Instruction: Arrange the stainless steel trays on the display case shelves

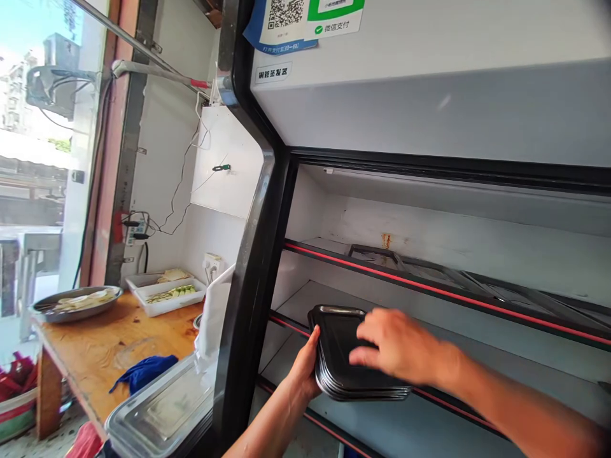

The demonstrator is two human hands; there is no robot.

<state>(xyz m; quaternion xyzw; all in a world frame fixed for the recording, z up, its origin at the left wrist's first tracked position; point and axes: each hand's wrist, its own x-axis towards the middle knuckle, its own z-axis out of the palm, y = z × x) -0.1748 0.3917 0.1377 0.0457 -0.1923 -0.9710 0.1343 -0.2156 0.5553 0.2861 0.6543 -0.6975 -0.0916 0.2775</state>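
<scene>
A stack of black rounded trays with metal-edged rims (340,343) is held at the open front of a refrigerated display case (429,114), just above its lower shelf (305,305). My left hand (304,367) grips the stack's near left edge from below. Across the top tray lies my right hand (396,343), its fingers pressed against the black surface. The stack is tilted, and its lower trays show only as layered rims.
Metal trays (429,273) lie on the upper shelf, edged with a red strip. Left of the case's black frame stand a wooden table (109,337), a steel plate of food (76,304), a white tray of sliced cucumber (169,296), a blue cloth (143,372) and a lidded clear container (160,407).
</scene>
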